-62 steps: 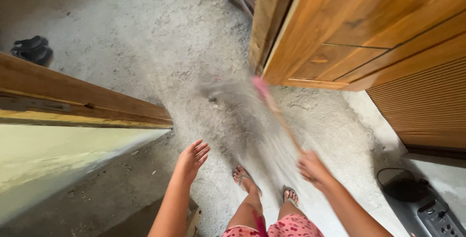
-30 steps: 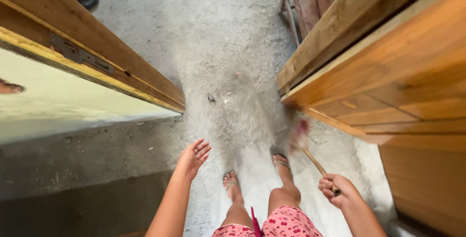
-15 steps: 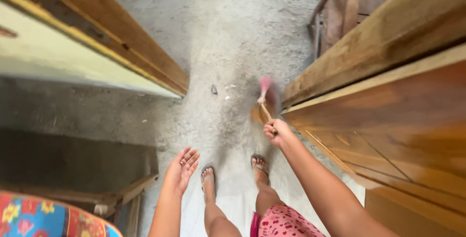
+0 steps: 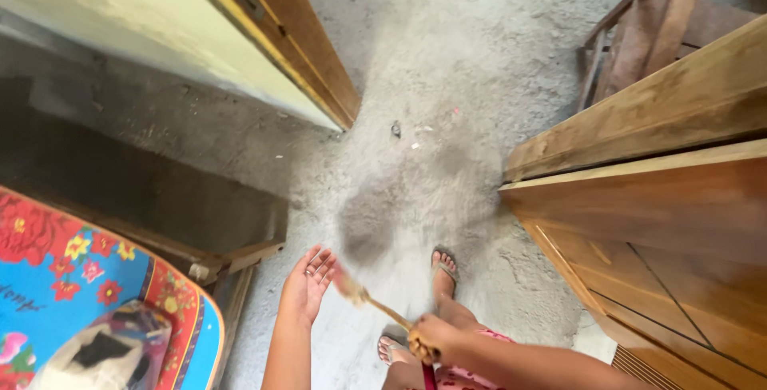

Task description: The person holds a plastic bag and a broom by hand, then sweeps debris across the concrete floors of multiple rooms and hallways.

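Below, dusty concrete floor [image 4: 447,54], wooden cabinet [image 4: 663,198], perhaps broom [image 4: 375,304].

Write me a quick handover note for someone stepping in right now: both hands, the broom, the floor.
Right hand: shut on the short broom, its blurred head low, just beside the left palm.
Left hand: open, fingers spread, holding nothing.
Feet in sandals stand on the concrete floor, in the gap between the wooden cabinet on the right and the wooden door on the left.
Done: cannot tell how much has been swept; the floor looks dusty and pale around the feet.
Left: small bits of debris lie ahead on the floor, near the door's end. A flowered cushion sits at lower left.
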